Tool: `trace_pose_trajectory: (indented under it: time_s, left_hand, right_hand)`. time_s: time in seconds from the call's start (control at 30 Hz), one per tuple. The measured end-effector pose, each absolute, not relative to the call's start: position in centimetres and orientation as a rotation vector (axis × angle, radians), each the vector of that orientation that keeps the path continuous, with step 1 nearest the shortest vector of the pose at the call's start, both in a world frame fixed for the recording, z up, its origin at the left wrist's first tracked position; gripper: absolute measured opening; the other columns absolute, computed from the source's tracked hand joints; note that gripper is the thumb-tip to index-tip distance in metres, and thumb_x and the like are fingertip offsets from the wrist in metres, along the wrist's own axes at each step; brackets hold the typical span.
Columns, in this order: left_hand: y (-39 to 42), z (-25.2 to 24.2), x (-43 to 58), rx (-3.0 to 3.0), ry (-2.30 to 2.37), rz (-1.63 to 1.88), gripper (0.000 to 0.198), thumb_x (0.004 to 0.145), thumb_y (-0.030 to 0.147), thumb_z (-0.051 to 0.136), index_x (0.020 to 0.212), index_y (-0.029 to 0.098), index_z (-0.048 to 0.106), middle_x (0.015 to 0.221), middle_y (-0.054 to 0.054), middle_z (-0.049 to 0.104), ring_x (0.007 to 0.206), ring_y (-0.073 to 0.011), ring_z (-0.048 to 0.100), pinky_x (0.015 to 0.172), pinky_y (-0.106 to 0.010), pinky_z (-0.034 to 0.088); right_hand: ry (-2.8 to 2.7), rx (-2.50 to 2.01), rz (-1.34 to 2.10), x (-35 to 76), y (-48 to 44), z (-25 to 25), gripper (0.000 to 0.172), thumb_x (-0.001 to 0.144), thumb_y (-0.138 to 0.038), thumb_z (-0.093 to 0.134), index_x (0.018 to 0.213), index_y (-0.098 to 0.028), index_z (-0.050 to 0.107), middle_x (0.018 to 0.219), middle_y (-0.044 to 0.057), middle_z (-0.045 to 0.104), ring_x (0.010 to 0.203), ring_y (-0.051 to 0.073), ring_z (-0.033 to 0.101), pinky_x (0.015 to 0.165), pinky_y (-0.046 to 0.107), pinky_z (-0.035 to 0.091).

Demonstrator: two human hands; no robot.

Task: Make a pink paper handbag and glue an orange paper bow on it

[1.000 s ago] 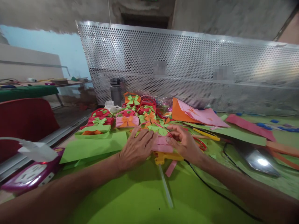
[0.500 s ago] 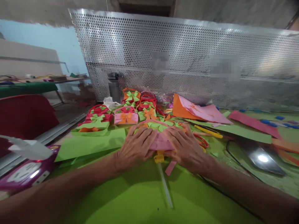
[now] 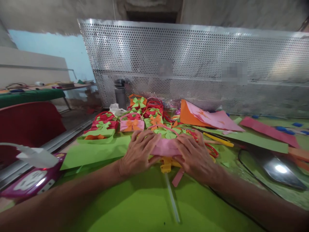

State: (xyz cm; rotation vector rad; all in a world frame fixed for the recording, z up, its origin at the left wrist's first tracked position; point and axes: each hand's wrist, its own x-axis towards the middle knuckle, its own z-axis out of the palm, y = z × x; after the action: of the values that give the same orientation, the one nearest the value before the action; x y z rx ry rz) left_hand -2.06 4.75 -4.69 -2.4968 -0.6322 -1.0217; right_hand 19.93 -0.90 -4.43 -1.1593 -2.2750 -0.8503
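Two hands work mid-surface on the green table (image 3: 145, 206). The left hand (image 3: 137, 154) and right hand (image 3: 194, 156) clamp one folded pink paper piece (image 3: 165, 147) between them, fingers spread over its top. Under it lie one yellow glue gun (image 3: 167, 165), one clear glue stick (image 3: 172, 199) and one pink strip (image 3: 178, 178). Toward the far edge sit at least six bowed paper baskets (image 3: 131, 124) and one grey bottle (image 3: 120, 93).

Left forearm (image 3: 72, 199) reaching in from low left, left hand (image 3: 138, 153) palm down, fingers spread flat, right forearm (image 3: 253, 203) angling in, right hand (image 3: 193, 156) palm down close beside it, fingers splayed.
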Motion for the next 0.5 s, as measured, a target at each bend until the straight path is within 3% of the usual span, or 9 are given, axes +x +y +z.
trace_pose_trajectory:
  time_s: [0.33, 0.5]
  left_hand:
    - [4.6, -3.7, -1.9, -2.591, -0.544, -1.263, 0.034, 0.074, 0.03, 0.062, 0.103, 0.018, 0.05, 0.105, -0.01, 0.063, 0.107, -0.0251, 0.049, 0.091, -0.044, 0.034]
    - [3.7, -2.1, -1.9, -2.525, -0.985, -1.803, 0.014, 0.077, 0.023, 0.056, 0.088, 0.019, 0.049, 0.09, -0.005, 0.057, 0.091, -0.0187, 0.052, 0.081, -0.034, 0.04]
  right_hand:
    - [-2.273, -1.167, -0.833, 20.0, -0.8, -4.6, 0.033, 0.086, -0.027, 0.05, 0.116, -0.014, 0.05, 0.107, 0.01, 0.061, 0.108, 0.027, 0.048, 0.103, 0.057, 0.012]
    - [-2.244, -1.188, -0.831, 19.9, -0.8, -4.6, 0.032, 0.085, -0.028, 0.053, 0.112, -0.013, 0.051, 0.106, 0.011, 0.061, 0.105, 0.027, 0.05, 0.101, 0.058, 0.014]
